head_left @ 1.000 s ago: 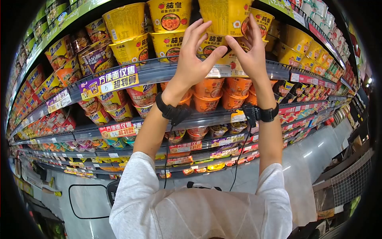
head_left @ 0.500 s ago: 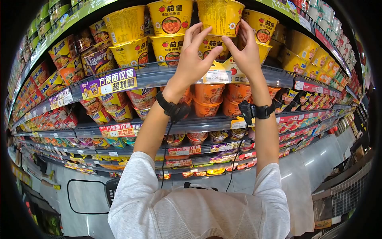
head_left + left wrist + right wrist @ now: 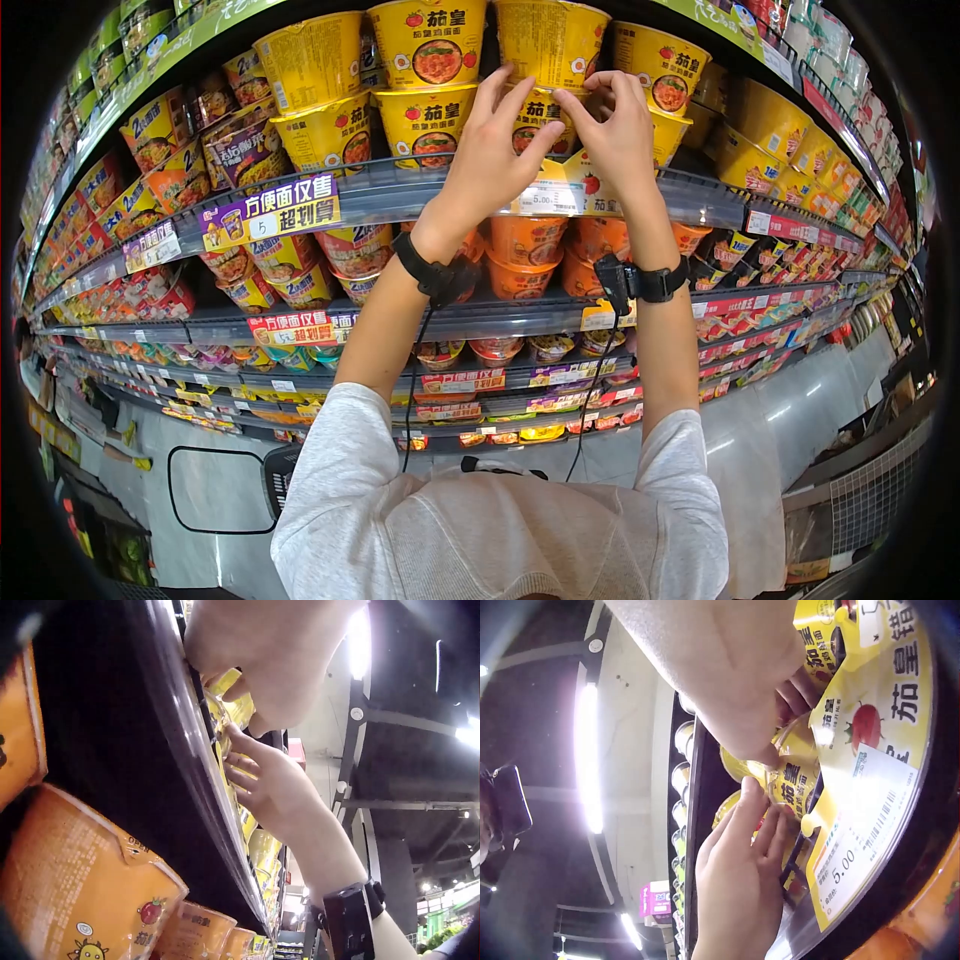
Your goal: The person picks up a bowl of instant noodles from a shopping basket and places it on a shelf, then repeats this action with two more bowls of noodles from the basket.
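Note:
In the head view, a yellow noodle cup (image 3: pixel 548 45) sits on another yellow noodle cup (image 3: pixel 541 115) on the shelf. My left hand (image 3: pixel 495 150) is at the left of this stack, fingers pointing up and thumb spread toward the lower cup. At the right side, my right hand (image 3: pixel 617 140) has its fingers bent, their tips near where the two cups meet. The right wrist view shows the left hand (image 3: pixel 742 870) with its fingertips by a yellow cup (image 3: pixel 793 784). In the left wrist view the right hand (image 3: pixel 274 787) reaches among yellow cups, whose sides are partly hidden.
Yellow cup stacks (image 3: pixel 425 45) stand to the left and more yellow cups (image 3: pixel 665 65) to the right. A price card (image 3: pixel 548 198) hangs on the shelf edge below the hands. Orange cups (image 3: pixel 525 240) fill the shelf beneath. A black basket (image 3: pixel 278 478) is on the floor.
The upper yellow cup has come to stand back on the stack. Both hands have slid down from its sides toward the lower cup, the right hand's fingers bending more.

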The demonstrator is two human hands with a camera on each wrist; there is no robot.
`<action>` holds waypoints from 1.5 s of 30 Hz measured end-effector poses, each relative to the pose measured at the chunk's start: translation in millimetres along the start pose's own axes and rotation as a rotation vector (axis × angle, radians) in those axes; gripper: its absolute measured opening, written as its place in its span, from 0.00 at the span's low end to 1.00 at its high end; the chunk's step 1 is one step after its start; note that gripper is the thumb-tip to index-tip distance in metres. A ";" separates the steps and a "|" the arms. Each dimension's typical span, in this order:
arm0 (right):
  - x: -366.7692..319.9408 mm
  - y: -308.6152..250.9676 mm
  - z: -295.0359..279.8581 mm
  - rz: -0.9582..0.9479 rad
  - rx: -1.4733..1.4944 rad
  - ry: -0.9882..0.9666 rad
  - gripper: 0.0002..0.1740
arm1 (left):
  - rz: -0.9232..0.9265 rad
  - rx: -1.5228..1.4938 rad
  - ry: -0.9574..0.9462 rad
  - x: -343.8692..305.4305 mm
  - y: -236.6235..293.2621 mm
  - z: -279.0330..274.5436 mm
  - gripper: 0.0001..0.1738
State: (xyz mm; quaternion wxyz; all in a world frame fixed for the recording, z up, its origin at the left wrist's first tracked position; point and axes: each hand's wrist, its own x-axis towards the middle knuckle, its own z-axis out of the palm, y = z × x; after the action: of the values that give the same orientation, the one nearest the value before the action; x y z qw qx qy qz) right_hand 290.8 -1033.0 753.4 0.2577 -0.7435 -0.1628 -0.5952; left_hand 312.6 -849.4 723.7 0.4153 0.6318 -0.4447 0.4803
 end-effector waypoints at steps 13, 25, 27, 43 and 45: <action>-27.4 -21.6 -21.6 -0.024 0.032 0.003 0.22 | 0.074 -0.030 0.148 -10.1 22.3 1.3 0.19; -196.7 -81.2 -72.3 0.219 0.503 -0.372 0.15 | 0.469 -1.054 0.052 -77.6 177.2 -92.5 0.11; -227.2 -84.8 -62.5 0.335 0.597 -0.461 0.15 | 0.590 -1.252 0.055 -69.1 200.4 -99.9 0.13; -299.0 -254.1 -16.8 0.276 0.751 -0.749 0.15 | 0.364 -1.344 0.270 -122.7 289.8 -263.3 0.14; -310.4 -293.9 -4.0 0.289 0.721 -0.766 0.15 | 0.228 -1.196 0.358 -140.3 319.7 -307.8 0.10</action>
State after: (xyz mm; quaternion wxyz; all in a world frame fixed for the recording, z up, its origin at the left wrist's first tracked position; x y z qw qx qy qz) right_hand 52.2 -775.9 508.9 0.4978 -0.7864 -0.3352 -0.1466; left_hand -87.8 -616.5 677.6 0.7105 0.1492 -0.6243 0.2883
